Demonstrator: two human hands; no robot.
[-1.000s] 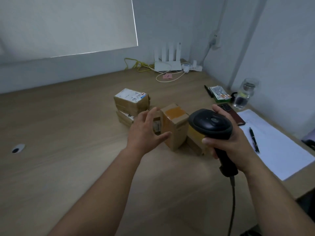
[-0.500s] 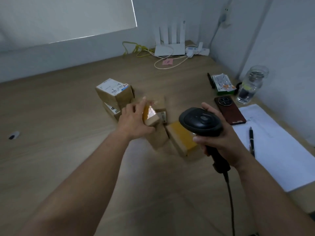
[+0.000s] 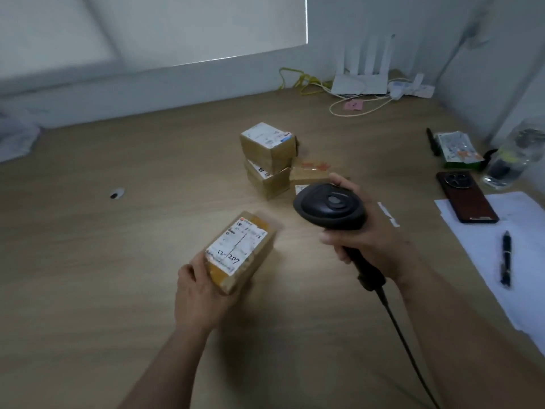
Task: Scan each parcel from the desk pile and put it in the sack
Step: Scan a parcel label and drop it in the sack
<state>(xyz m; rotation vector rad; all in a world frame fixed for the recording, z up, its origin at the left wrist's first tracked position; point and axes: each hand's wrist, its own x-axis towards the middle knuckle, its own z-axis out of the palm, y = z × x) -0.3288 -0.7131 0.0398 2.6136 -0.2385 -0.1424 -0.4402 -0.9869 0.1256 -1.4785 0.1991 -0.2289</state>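
While the left hand [image 3: 202, 295] grips a brown, white-labelled parcel [image 3: 239, 250], the right hand [image 3: 368, 243] clasps the scanner [image 3: 330, 209]; stacked parcels [image 3: 269, 160] sit farther off.

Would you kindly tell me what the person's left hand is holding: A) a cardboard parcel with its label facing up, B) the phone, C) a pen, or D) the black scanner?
A: the left hand grips a cardboard parcel with its white label facing up, while the right hand holds the scanner.
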